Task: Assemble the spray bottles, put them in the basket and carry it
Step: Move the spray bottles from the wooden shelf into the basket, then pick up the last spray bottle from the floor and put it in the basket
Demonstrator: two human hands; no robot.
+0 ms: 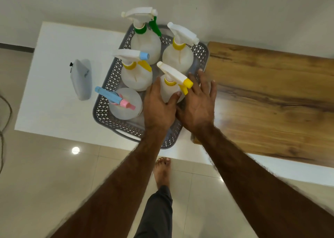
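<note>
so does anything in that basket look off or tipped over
Nothing spilled or toppled. All five bottles stand upright in the grey basket. The near-left bottle has a blue head with a pink nozzle, unlike the white heads on the rest.

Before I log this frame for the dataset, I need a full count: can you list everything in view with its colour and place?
Spray bottles: five, translucent white with sprayers trimmed in green, yellow, blue and pink; all inside the basket, four upright, the blue-and-pink one seeming tilted.
Basket: one, grey, perforated; on the white table.
White table: one, under the basket.
Grey case: one, lying on the table left of the basket.
Wooden surface: one, brown, right of the basket.
Cable: one, dark, on the floor at far left.
Left hand: on the nearest bottle.
Right hand: fingers spread beside that bottle.
Foot: one, bare, on the tiled floor.
</note>
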